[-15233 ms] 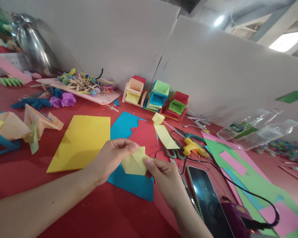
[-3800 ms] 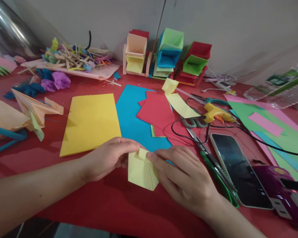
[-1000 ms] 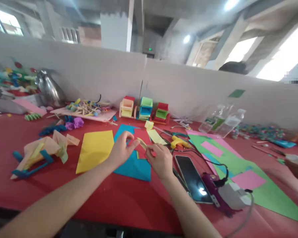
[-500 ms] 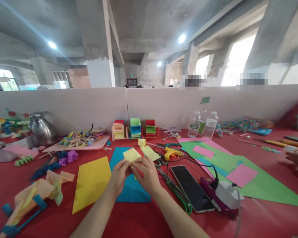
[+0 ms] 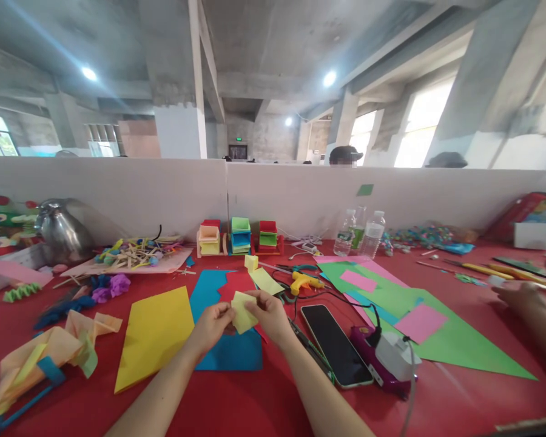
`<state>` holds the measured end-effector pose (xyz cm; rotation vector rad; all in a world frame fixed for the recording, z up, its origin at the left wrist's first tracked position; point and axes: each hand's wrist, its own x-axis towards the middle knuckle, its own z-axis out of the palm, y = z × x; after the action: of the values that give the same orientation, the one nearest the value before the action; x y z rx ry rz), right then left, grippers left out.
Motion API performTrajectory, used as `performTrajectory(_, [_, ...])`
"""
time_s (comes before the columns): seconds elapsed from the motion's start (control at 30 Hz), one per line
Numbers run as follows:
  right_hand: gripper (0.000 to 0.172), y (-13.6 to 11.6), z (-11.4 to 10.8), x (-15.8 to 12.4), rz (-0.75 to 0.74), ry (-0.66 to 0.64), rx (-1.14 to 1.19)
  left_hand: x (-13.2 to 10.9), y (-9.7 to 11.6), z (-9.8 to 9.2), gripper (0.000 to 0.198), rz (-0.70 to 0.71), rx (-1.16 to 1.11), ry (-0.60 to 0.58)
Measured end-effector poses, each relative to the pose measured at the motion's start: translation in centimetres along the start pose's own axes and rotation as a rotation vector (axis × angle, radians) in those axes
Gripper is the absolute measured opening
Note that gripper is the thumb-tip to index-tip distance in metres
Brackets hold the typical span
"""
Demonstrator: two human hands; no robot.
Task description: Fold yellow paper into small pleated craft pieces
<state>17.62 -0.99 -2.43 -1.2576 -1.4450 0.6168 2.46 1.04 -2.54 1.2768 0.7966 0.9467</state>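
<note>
Between my two hands is a small pale yellow piece of paper [image 5: 244, 312], held up over the table. My left hand [image 5: 213, 328] pinches its left edge. The fingers of my right hand [image 5: 270, 317] close on its right side. Below lies a blue sheet [image 5: 230, 352], with a red piece of paper [image 5: 235, 283] on its upper part. Just beyond my right hand are a pale yellow strip [image 5: 266, 281] and a small folded yellow paper piece [image 5: 251, 263]. A yellow sheet [image 5: 155, 334] lies left of my left hand.
A phone [image 5: 337, 346], a purple power strip [image 5: 382, 358] and a yellow glue gun [image 5: 306, 283] with its cable lie to the right. Small paper boxes [image 5: 241, 235] stand at the back. Bottles [image 5: 374, 233] stand behind green paper [image 5: 464, 340]. Another person's hand [image 5: 519, 300] is at far right.
The pale yellow paper has come lower and nearer, turned more upright in my fingers. More of the red paper behind it shows. The view has shifted to the right.
</note>
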Motion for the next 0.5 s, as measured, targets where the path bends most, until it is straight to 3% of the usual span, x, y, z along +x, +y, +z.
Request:
performTrajectory(0.1, [0.025, 0.1, -1.6, 0.5, 0.049, 0.131, -0.127, 0.4, 0.0, -0.7, 0.025, -0.032, -0.049, 0.079])
performTrajectory(0.23, [0.029, 0.0, -5.7, 1.4, 0.151, 0.305, -0.388, 0.8, 0.2, -1.4, 0.020, -0.053, -0.180, 0.169])
performTrajectory(0.37, [0.026, 0.1, -8.1, 2.3, 0.317, 0.209, -0.675, 1.1, 0.3, -1.7, 0.015, -0.065, -0.293, 0.213])
performTrajectory(0.5, [0.030, 0.8, -7.1, 2.5, 0.462, 0.075, -0.909, 1.1, 0.4, -1.9, 0.010, -0.063, -0.343, 0.229])
